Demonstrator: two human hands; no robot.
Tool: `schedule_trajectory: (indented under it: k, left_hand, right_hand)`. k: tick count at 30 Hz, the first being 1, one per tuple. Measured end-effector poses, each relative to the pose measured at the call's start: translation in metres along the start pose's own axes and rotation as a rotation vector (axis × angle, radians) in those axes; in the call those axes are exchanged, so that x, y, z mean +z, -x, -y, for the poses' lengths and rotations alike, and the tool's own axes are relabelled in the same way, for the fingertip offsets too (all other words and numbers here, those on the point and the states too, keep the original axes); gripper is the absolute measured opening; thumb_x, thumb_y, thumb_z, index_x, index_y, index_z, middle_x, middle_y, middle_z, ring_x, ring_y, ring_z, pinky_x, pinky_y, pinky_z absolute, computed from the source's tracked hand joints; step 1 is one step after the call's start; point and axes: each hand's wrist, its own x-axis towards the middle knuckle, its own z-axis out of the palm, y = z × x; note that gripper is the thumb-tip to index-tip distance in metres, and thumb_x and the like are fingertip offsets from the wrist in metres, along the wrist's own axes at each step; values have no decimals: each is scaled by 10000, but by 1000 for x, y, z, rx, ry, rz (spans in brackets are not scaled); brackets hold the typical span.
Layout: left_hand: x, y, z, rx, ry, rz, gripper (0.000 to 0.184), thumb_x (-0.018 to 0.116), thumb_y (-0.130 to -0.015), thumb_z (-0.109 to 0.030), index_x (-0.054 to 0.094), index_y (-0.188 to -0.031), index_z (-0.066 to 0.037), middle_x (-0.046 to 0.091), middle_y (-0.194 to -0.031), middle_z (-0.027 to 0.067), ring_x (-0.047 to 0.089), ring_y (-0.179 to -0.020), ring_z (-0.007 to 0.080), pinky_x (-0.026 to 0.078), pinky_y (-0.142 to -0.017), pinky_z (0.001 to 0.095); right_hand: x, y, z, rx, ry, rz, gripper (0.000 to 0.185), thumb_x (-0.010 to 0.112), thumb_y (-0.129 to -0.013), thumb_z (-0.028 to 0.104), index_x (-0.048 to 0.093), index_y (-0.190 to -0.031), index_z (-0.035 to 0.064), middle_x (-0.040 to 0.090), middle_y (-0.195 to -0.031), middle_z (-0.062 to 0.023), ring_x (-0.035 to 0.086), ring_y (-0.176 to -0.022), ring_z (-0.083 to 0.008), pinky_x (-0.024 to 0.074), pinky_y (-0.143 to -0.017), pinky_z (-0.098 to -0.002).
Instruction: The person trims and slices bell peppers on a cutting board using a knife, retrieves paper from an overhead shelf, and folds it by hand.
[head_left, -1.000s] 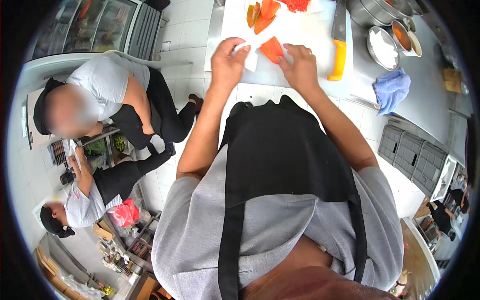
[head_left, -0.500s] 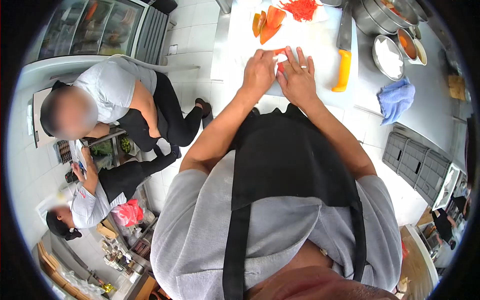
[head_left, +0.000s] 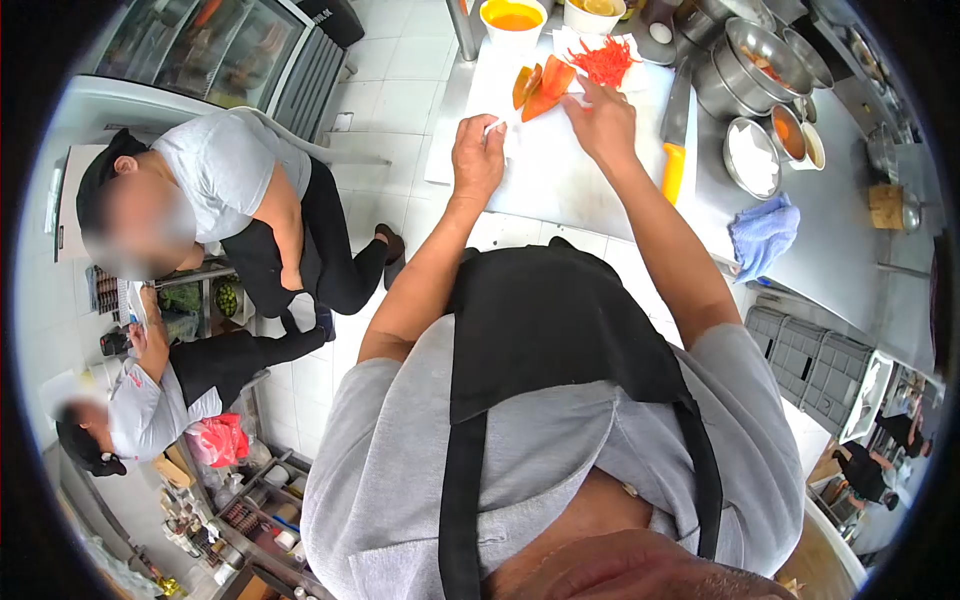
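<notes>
My left hand (head_left: 478,160) is at the left side of the white cutting board (head_left: 560,190), fingers closed on a crumpled white paper towel (head_left: 493,127). My right hand (head_left: 603,122) reaches toward the back of the board, with its thumb and fingers apart beside an orange pepper piece (head_left: 545,97). Whether the fingertips touch that piece is hard to see. More pepper pieces lie just left of it. Shredded red strips (head_left: 605,62) rest on white paper behind my right hand. A knife with a yellow handle (head_left: 674,170) lies along the board's right side.
Behind the board stand a white tub of orange liquid (head_left: 513,22) and another tub. Metal bowls (head_left: 752,158), pots and a blue cloth (head_left: 764,235) occupy the steel counter at right. Two people (head_left: 225,190) are at the left. A grey crate (head_left: 815,365) stands lower right.
My hands were together over a reddish piece and white paper; now they are apart. The left has moved left with the paper towel, the right up to the pepper pieces. The view has shifted.
</notes>
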Motion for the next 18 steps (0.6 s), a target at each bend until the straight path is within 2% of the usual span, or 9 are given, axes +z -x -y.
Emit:
schedule_trajectory:
  k: [2, 5, 6, 9, 12, 14, 15, 16, 18]
  left_hand:
    - [0, -1, 4, 19, 14, -7, 138, 643, -896, -111, 613, -1002, -26, 591, -947, 160, 602, -834, 318, 493, -730, 385]
    - [-5, -3, -3, -54, 17, 18, 149, 664, -885, -139, 638, -968, -19, 624, -939, 142, 614, -855, 282, 491, -775, 357]
    - [-5, -3, -1, -33, 12, 0, 143, 663, -888, -140, 637, -959, -18, 621, -921, 126, 611, -823, 245, 491, -750, 338]
    - [-2, -2, 5, -66, 74, -28, 127, 657, -893, -125, 624, -950, -16, 627, -898, 102, 602, -775, 189, 492, -723, 309]
    - [-1, -1, 18, -148, 213, -11, 114, 639, -889, -86, 609, -973, -14, 634, -918, 114, 611, -810, 225, 496, -733, 330]
    - [0, -4, 21, -232, 318, -33, 116, 636, -889, -79, 605, -975, -8, 639, -874, 81, 592, -763, 170, 490, -703, 303]
    - [0, -2, 24, -282, 365, -34, 117, 635, -889, -75, 603, -976, -4, 642, -852, 65, 582, -740, 143, 488, -689, 289]
    - [-1, -5, 22, -265, 443, -56, 131, 636, -889, -74, 599, -986, 6, 635, -815, 35, 551, -696, 100, 472, -644, 267]
    - [-12, -12, 14, -376, 416, 3, 132, 628, -892, -71, 596, -992, 10, 634, -817, 35, 548, -689, 100, 471, -641, 267]
  right_hand:
    - [13, -26, 12, 107, 101, 98, 580, 683, -817, 411, 599, -1242, 26, 678, -1057, -190, 631, -1033, -347, 461, -905, -478]
    - [39, -46, 6, 118, 111, 76, 589, 668, -809, 380, 588, -1261, 11, 683, -1066, -201, 633, -1047, -351, 461, -931, -474]
    - [40, -49, 6, 104, 49, 15, 530, 658, -796, 288, 609, -1251, 21, 686, -1065, -202, 638, -1051, -343, 482, -925, -450]
    - [33, -50, -1, 103, -166, -86, 429, 630, -798, 189, 652, -1199, 36, 692, -1024, -192, 661, -962, -324, 516, -860, -413]
    - [-13, -21, 22, 84, -244, -92, 336, 604, -836, 145, 681, -1150, 50, 686, -963, -184, 662, -833, -315, 529, -787, -386]
    - [-18, 22, 27, 38, -267, -30, 297, 590, -864, 121, 687, -1135, 52, 665, -874, -172, 641, -761, -313, 524, -745, -391]
    - [-4, 46, 18, -55, -371, -70, 280, 611, -865, 99, 689, -1130, 52, 643, -833, -161, 633, -769, -311, 521, -733, -394]
    - [-4, 62, 21, -40, -347, -23, 273, 624, -861, 91, 691, -1123, 51, 642, -839, -156, 635, -770, -304, 523, -725, -389]
    - [1, 87, 24, 4, -330, 22, 274, 646, -859, 97, 689, -1126, 56, 642, -885, -145, 637, -801, -293, 520, -732, -387]
